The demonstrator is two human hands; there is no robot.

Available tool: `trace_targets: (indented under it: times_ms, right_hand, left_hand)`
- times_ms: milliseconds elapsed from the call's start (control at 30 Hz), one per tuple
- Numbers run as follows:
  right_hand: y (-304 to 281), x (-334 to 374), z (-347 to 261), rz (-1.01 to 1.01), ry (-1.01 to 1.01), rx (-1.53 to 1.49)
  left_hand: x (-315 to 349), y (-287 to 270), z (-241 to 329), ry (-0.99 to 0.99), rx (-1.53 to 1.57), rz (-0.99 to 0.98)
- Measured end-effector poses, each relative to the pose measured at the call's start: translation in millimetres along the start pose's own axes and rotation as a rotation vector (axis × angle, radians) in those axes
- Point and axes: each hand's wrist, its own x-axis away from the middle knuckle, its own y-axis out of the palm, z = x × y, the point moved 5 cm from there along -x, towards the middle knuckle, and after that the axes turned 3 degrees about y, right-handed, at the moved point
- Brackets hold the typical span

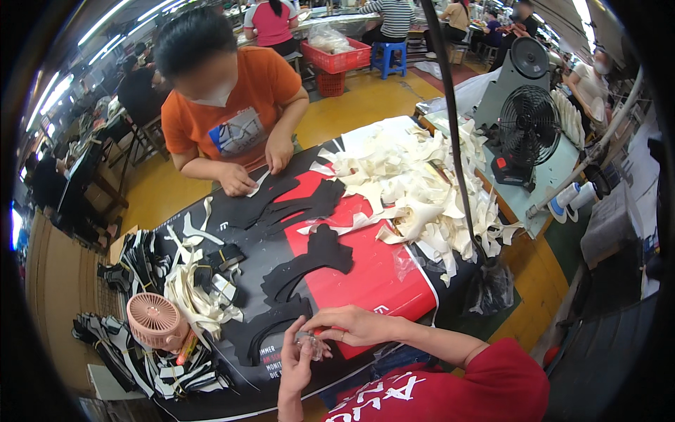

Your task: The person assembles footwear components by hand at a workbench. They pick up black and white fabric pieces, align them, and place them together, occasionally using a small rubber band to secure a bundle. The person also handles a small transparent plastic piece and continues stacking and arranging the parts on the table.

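Near the table's front edge, my left hand (295, 359) is closed round a small clear, shiny object (308, 344). Its exact kind is too small to make out. The fingers of my right hand (355, 325) are bent down and closed on the same object from the right. Just left of my hands lies a curved black fabric piece (256, 334). Another black piece (309, 264) rests farther up, on the black and red table cover (365, 288). Across the table, a co-worker in orange holds a small white piece (260, 181) above more black pieces (299, 204).
Cream fabric pieces (429, 190) are heaped at the far right. Bundled black and white strips (112, 344), cream strips (190, 288) and a pink fan (156, 320) stand at left. A dark pole (450, 105) crosses in front of the heap. A black fan (529, 126) stands beyond.
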Motion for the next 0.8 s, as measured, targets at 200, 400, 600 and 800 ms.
trace_targets:
  times_ms: [200,400,600,800]
  right_hand:
    - [-9,7,-22,-0.082,-0.036,0.042]
    - [9,9,-2,-0.084,0.081,0.104]
    - [22,14,33,-0.163,0.416,-0.277]
    - [26,24,29,-0.303,0.481,-0.489]
  left_hand:
    - [1,-3,2,-0.036,0.445,-0.23]
    - [2,-5,-2,-0.115,0.368,0.031]
    - [14,-1,-24,-0.539,0.822,0.316]
    - [16,13,0,-0.226,0.401,0.232]
